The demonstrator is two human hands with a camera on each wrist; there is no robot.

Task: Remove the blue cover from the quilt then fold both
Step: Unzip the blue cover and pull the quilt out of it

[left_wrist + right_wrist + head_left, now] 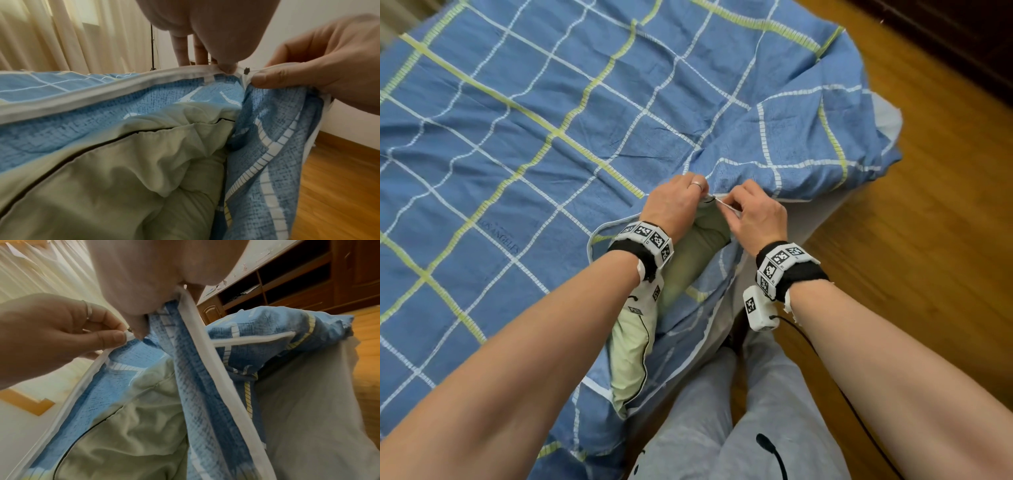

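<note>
Two hands pinch the white-edged opening of a blue checked cover with a pale green quilt showing inside

Head view: the blue cover (551, 120) lies spread over a bed, its opening at the near corner; the left hand (674, 202) and right hand (751, 214) meet there, each with fingers curled and pinching the white trim, and the quilt (630, 346) shows through the gap below the wrists, above grey trousers (756, 411) and a wooden floor (928, 205). Left wrist view: the left thumb clamps the white trim (102, 86) beside a small dark snap button (246, 70), the right hand's fingers gripping just right of it; cream curtains (51, 32) hang behind. Right wrist view: the left hand, wearing a ring (88, 309), pinches the trim tip; the right hand clamps the other trim strip, a wooden cabinet (308, 280) behind
</note>
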